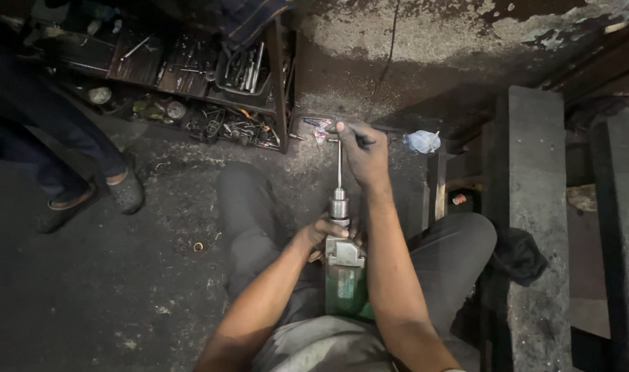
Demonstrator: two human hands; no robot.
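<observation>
A green power drill (pixel 347 284) rests between my knees with its metal chuck (pixel 339 204) pointing away from me. A long thin steel tool with a cross handle (pixel 339 164) stands in the chuck. My right hand (pixel 362 149) is closed around the top of that tool at its handle. My left hand (pixel 326 232) grips the drill's grey front housing just below the chuck. Both hands are dark with grime. My legs in grey trousers spread to either side.
A low wooden rack (pixel 211 83) full of wrenches and hand tools stands at the back left. Another person's legs and sandalled feet (pixel 94 193) are at the left. Tall concrete slabs (pixel 535 207) stand at the right. A crumpled blue wrapper (pixel 422 141) lies on the dirty floor.
</observation>
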